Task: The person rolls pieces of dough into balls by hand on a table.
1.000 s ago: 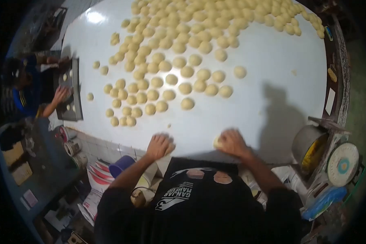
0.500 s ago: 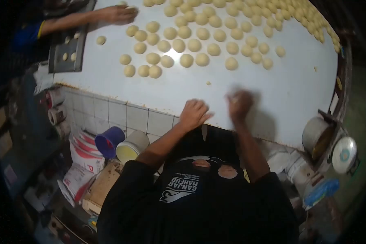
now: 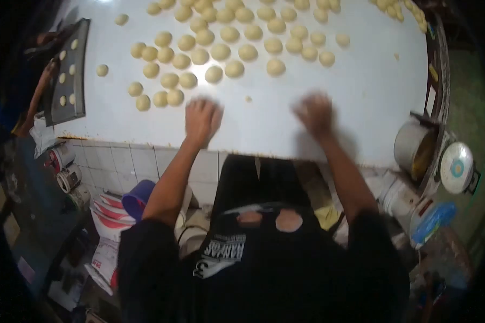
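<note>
My left hand (image 3: pixel 202 119) is palm down over the white tabletop, near its front edge and just right of a dough ball (image 3: pixel 174 97). Its fingertips are smeared by motion, and whatever lies under the palm is hidden. My right hand (image 3: pixel 315 114) is also over the tabletop, farther right, its thumb toward the left; its fingers are blurred too. Between the two hands lies a small scrap of dough (image 3: pixel 248 99). Many round, pale dough balls (image 3: pixel 234 69) are spread out beyond my hands.
At the left, another person's arm (image 3: pixel 42 89) reaches to a dark baking tray (image 3: pixel 79 110) holding several small dough pieces. A metal pot (image 3: pixel 409 145) and a round lid (image 3: pixel 456 168) are at the right. A purple bucket (image 3: pixel 136 198) stands below the table.
My hands have moved apart and forward over the table, the left one away from the edge. The view has shifted. The other person's arm has moved from the dough balls to the tray.
</note>
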`<state>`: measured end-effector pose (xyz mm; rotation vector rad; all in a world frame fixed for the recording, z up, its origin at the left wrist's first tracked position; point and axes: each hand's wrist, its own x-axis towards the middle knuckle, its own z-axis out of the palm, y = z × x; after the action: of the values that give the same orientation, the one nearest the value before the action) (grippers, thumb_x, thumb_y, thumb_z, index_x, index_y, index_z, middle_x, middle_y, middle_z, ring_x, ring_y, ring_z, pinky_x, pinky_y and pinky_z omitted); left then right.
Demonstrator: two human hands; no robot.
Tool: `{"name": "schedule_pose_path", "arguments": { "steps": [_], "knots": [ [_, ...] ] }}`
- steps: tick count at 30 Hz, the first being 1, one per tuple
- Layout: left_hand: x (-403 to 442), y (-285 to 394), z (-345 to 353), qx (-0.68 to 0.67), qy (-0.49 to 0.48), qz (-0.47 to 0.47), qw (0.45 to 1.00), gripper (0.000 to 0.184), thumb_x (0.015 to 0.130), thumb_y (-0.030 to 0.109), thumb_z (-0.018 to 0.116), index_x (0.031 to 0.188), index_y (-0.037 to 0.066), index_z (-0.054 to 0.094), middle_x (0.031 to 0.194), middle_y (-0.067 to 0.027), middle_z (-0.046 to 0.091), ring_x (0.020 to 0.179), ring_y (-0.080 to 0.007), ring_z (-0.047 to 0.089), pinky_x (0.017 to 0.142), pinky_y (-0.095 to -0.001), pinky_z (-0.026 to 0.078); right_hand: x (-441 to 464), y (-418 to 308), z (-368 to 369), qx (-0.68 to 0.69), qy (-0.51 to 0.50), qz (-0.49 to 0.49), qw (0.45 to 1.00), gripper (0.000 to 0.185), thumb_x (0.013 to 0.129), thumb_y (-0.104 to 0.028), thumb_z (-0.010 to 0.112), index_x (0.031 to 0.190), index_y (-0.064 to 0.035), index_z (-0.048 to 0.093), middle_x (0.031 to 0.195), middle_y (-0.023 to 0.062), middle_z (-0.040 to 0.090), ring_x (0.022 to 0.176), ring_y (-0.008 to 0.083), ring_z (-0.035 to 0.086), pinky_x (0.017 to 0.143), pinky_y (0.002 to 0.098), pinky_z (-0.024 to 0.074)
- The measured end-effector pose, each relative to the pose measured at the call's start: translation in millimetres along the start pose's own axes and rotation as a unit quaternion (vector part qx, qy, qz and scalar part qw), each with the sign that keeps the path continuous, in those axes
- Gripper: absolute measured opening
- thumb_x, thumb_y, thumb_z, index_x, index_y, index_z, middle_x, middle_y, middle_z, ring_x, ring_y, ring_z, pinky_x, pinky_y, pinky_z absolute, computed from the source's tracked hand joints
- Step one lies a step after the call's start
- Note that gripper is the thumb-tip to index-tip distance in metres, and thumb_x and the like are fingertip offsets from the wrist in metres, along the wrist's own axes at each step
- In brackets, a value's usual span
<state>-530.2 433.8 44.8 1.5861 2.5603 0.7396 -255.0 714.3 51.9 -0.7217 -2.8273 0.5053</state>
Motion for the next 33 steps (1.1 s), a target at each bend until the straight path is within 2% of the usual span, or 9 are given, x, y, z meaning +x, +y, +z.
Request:
{"name": "schedule_pose_path", "arguments": {
  "steps": [7,12,15,17,18,20,24,30,33],
  "knots": [
    [-47.9,1.8,-32.4,-0.131,-0.043,0.079,0.987,0.020,0.090,0.021,0.083,0.102,0.011,0.071,0.108,-0.0128,0.067,0.104,-0.0364,0.062,0.089,-0.0490,0.048,-52.8,28.3,21.6,0.041,0.007,-0.162,0.986,0.031,0.078,-0.028,0.091,0.101,-0.0111,0.077,0.107,0.0103,0.071,0.112,0.0354,0.064,0.101,0.0551,0.0484],
    [18.8,69.0,13.4,-0.095,0.067,-0.145,0.983,0.023,0.089,0.019,0.082,0.092,0.008,0.063,0.105,-0.0160,0.062,0.103,-0.0391,0.058,0.090,-0.0520,0.046,33.2,-24.6,39.5,0.016,0.102,0.083,0.991,0.027,0.086,-0.027,0.088,0.091,-0.0099,0.067,0.105,0.0108,0.063,0.100,0.0331,0.059,0.089,0.0504,0.0453],
    [-63.0,24.2,29.1,-0.293,-0.004,-0.154,0.944,0.019,0.090,0.018,0.080,0.090,0.007,0.064,0.096,-0.0168,0.065,0.095,-0.0374,0.064,0.086,-0.0520,0.050,-30.8,-5.1,15.3,0.055,0.076,-0.140,0.986,0.026,0.089,-0.027,0.085,0.092,-0.0080,0.068,0.096,0.0106,0.063,0.096,0.0326,0.061,0.085,0.0504,0.0475],
    [-47.6,-28.6,5.6,-0.024,0.014,0.090,0.996,0.018,0.093,0.016,0.077,0.089,0.003,0.065,0.082,-0.0173,0.063,0.076,-0.0351,0.063,0.075,-0.0505,0.052,-13.5,49.1,24.9,-0.074,-0.009,-0.177,0.981,0.015,0.089,-0.023,0.081,0.094,-0.0108,0.074,0.083,0.0123,0.059,0.084,0.0334,0.058,0.078,0.0487,0.0476],
    [-12.9,-11.5,-14.4,0.051,-0.152,-0.151,0.975,0.010,0.094,0.011,0.075,0.088,0.006,0.069,0.092,-0.0155,0.069,0.093,-0.0376,0.066,0.086,-0.0536,0.051,2.8,50.3,27.7,-0.106,-0.050,-0.099,0.988,0.027,0.088,-0.033,0.084,0.095,-0.0096,0.072,0.089,0.0097,0.060,0.093,0.0308,0.060,0.081,0.0491,0.0470],
    [44.4,54.2,-12.7,-0.019,0.140,-0.159,0.977,0.010,0.092,0.008,0.076,0.089,0.004,0.068,0.093,-0.0167,0.067,0.093,-0.0388,0.064,0.085,-0.0514,0.050,46.5,3.9,12.0,0.005,0.123,-0.078,0.989,0.030,0.085,-0.029,0.086,0.078,-0.0101,0.063,0.082,0.0114,0.060,0.084,0.0355,0.059,0.076,0.0504,0.0419],
    [-49.6,37.8,23.6,-0.150,0.038,-0.035,0.987,0.018,0.088,0.011,0.081,0.103,0.006,0.073,0.117,-0.0192,0.072,0.116,-0.0391,0.063,0.098,-0.0512,0.049,-13.9,19.1,-0.6,0.118,0.100,-0.177,0.972,0.035,0.078,-0.032,0.092,0.082,-0.0121,0.063,0.094,0.0092,0.063,0.088,0.0313,0.059,0.078,0.0478,0.0453],
    [31.1,71.9,11.8,-0.047,0.125,-0.234,0.963,0.011,0.096,0.012,0.076,0.093,0.005,0.067,0.104,-0.0161,0.068,0.103,-0.0387,0.058,0.093,-0.0528,0.046,37.4,7.5,4.8,0.069,0.128,-0.030,0.989,0.038,0.075,-0.028,0.097,0.088,-0.0123,0.066,0.093,0.0092,0.060,0.088,0.0327,0.058,0.079,0.0472,0.0463],
    [-27.4,58.9,7.9,-0.099,0.111,-0.059,0.987,0.017,0.092,0.010,0.079,0.094,0.007,0.063,0.104,-0.0135,0.065,0.100,-0.0389,0.057,0.093,-0.0536,0.045,-25.3,55.9,16.8,0.152,0.111,-0.114,0.975,0.038,0.072,-0.021,0.099,0.087,-0.0126,0.065,0.096,0.0079,0.063,0.089,0.0328,0.060,0.080,0.0477,0.0473]
  ]
}}
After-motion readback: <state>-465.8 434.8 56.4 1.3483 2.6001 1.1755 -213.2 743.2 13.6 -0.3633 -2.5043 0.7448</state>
